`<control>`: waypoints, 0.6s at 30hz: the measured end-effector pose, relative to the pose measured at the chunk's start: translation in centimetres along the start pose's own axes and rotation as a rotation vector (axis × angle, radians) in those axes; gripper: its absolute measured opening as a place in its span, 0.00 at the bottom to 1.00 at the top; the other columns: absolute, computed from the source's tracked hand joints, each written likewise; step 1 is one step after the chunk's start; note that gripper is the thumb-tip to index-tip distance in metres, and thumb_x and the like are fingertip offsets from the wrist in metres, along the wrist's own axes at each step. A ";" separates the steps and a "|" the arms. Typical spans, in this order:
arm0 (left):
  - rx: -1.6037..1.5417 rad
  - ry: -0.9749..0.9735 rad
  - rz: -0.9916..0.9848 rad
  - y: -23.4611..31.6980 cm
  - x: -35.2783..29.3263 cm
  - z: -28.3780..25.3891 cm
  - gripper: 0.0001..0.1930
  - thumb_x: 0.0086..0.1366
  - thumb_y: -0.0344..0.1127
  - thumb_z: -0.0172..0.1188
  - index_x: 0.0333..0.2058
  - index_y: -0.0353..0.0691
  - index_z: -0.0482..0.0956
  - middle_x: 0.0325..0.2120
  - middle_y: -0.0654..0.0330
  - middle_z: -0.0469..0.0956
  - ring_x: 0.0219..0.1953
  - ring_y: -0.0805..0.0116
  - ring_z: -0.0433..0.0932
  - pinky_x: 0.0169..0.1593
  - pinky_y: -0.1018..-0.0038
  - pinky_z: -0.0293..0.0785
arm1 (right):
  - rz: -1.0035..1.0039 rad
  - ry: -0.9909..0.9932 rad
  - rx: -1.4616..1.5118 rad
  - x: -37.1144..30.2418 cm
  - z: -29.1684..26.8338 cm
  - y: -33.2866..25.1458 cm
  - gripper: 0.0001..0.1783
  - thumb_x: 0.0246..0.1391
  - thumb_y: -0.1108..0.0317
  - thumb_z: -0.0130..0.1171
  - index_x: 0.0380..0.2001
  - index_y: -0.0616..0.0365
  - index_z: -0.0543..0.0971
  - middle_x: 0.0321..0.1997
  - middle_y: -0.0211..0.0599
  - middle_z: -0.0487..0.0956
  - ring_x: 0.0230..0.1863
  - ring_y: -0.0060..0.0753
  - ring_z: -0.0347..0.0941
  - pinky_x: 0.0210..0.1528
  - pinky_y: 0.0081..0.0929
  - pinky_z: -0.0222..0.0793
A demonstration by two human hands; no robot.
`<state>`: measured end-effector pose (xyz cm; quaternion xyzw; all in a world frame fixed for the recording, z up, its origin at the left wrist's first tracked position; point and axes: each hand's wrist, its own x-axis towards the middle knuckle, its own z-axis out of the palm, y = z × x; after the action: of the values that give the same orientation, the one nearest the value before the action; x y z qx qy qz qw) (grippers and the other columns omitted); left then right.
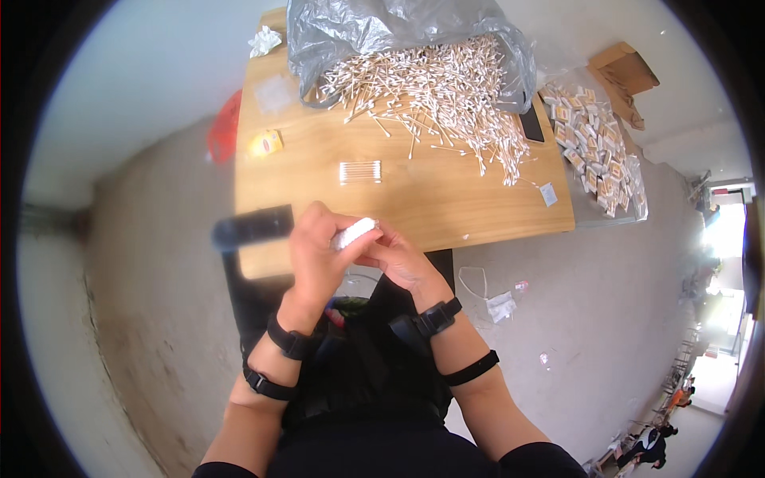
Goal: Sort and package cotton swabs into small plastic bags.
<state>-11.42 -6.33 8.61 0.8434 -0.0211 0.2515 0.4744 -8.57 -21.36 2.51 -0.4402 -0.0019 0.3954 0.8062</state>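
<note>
Just off the table's near edge, my left hand (313, 247) is closed round a bundle of cotton swabs (355, 233), whose packed white tips face up. My right hand (401, 256) meets it from the other side, with its fingers closed on the same bundle; part of its grip is hidden. Beyond the hands, a neat row of cotton swabs (360, 172) lies flat on the wooden table (303, 187). Farther back, a large heap of loose cotton swabs (438, 80) spills out of a grey plastic bag (374, 28).
At the table's left are a yellow packet (266, 143) and crumpled white paper (264, 41). A dark phone (531, 126) and a small white slip (548, 194) lie on the right. Past that edge, many small packed boxes (590, 143) are piled beside an open cardboard box (625, 72).
</note>
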 end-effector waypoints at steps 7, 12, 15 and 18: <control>0.068 -0.015 0.072 -0.5 0.4 0.0 0.15 0.40 0.38 0.76 0.23 0.39 0.81 0.18 0.59 0.69 0.21 0.62 0.70 0.24 0.70 0.66 | 0.001 -0.059 0.078 0.1 -0.6 0.5 0.19 0.57 0.63 0.61 0.51 0.53 0.72 0.50 0.28 0.75 0.51 0.26 0.73 0.55 0.30 0.71; -0.112 -0.111 0.002 -0.3 0.9 -0.9 0.13 0.44 0.31 0.75 0.24 0.36 0.78 0.20 0.61 0.73 0.22 0.71 0.70 0.26 0.77 0.66 | -0.024 -0.031 0.060 0.3 -1.4 0.4 0.21 0.56 0.65 0.61 0.52 0.53 0.72 0.50 0.29 0.75 0.50 0.25 0.73 0.55 0.28 0.70; -0.136 -0.104 -0.024 -0.4 0.6 -1.2 0.12 0.45 0.30 0.75 0.24 0.36 0.78 0.20 0.62 0.73 0.22 0.73 0.70 0.26 0.78 0.66 | -0.012 -0.055 0.066 0.6 -1.5 0.5 0.22 0.55 0.67 0.62 0.53 0.52 0.71 0.49 0.28 0.75 0.49 0.24 0.73 0.54 0.28 0.71; -0.009 -0.150 -0.052 0.0 0.8 -1.3 0.12 0.46 0.30 0.75 0.25 0.35 0.78 0.21 0.61 0.73 0.22 0.73 0.70 0.27 0.78 0.66 | -0.003 -0.053 0.096 0.3 -1.6 0.6 0.22 0.55 0.68 0.62 0.53 0.53 0.71 0.49 0.27 0.75 0.48 0.23 0.73 0.53 0.27 0.71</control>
<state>-11.20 -5.16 9.55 0.8581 -0.0357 0.1749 0.4815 -8.15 -22.12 1.03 -0.3903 -0.0048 0.4052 0.8267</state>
